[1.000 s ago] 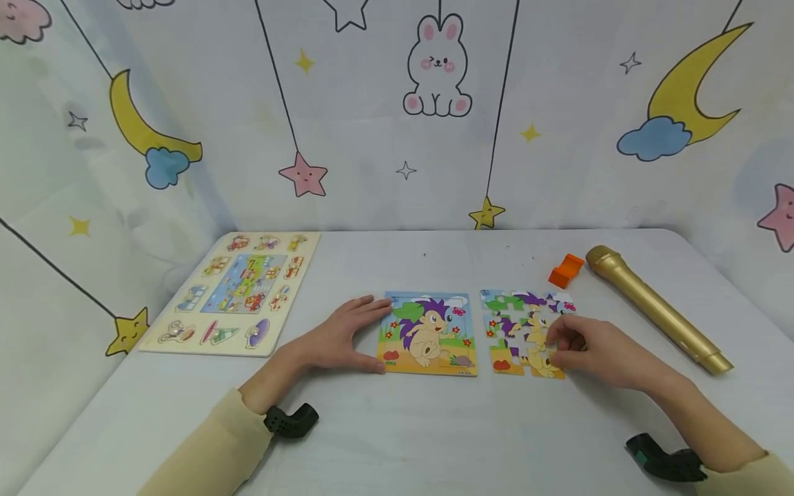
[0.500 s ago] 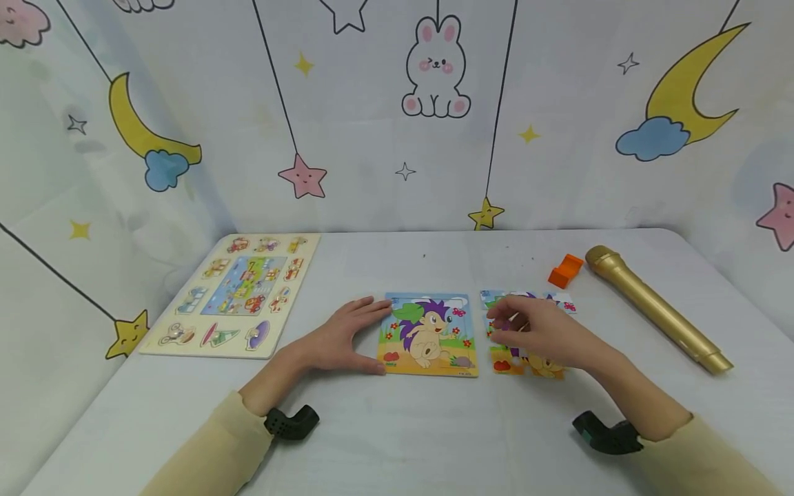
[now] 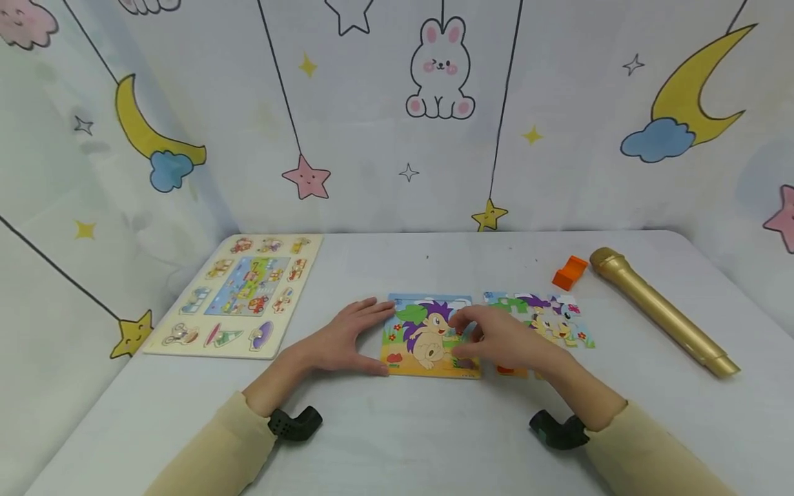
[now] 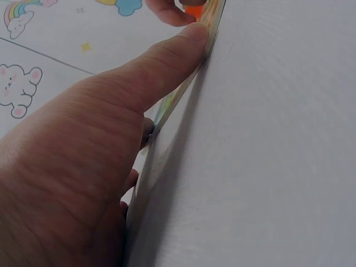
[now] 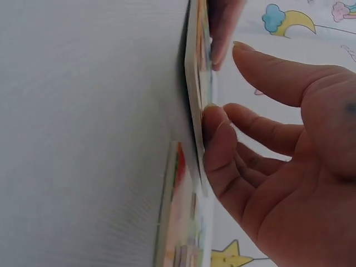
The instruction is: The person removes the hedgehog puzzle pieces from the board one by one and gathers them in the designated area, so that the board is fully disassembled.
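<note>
A square puzzle board (image 3: 422,366) with a purple-spined hedgehog picture lies flat at the middle of the table. My left hand (image 3: 342,337) rests at its left side, thumb at the near corner and fingertips at the upper left edge. Over the board's right part is my right hand (image 3: 504,339), fingers bent; in the right wrist view fingertips (image 5: 214,119) touch the board and the thumb (image 5: 267,72) stands apart. I see nothing held in it. To the right lie joined jigsaw pieces (image 3: 554,320) of the same picture, partly hidden by this hand.
A cream peg puzzle (image 3: 282,275) with vehicle pictures lies at the back left. On the right lie an orange wavy block (image 3: 569,273) and a gold microphone (image 3: 664,310). Printed white cloth (image 3: 372,103) hangs behind the white table (image 3: 403,441).
My right hand has moved left, from the right edge of the jigsaw pieces, across them and onto the hedgehog board. My left hand has stayed in place.
</note>
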Motion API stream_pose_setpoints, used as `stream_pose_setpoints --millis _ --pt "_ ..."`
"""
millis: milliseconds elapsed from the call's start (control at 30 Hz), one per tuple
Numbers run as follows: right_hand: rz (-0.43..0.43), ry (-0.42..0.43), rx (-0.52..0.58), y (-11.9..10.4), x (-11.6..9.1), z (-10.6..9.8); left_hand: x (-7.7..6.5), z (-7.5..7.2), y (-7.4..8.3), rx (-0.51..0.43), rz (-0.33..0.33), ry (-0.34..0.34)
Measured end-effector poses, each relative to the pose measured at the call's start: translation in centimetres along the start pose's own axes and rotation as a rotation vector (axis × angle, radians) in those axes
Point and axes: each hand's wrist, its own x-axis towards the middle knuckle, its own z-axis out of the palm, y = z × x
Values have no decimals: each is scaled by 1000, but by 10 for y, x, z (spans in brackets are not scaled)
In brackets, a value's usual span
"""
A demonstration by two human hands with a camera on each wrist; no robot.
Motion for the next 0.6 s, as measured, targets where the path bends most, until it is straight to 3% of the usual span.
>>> stream_pose_setpoints --millis 333,600 --pt "38 -20 -110 -1 -2 5 1 -1 3 -7 7 2" --pt "51 -5 -136 -3 -2 8 0 0 1 -12 2 3"
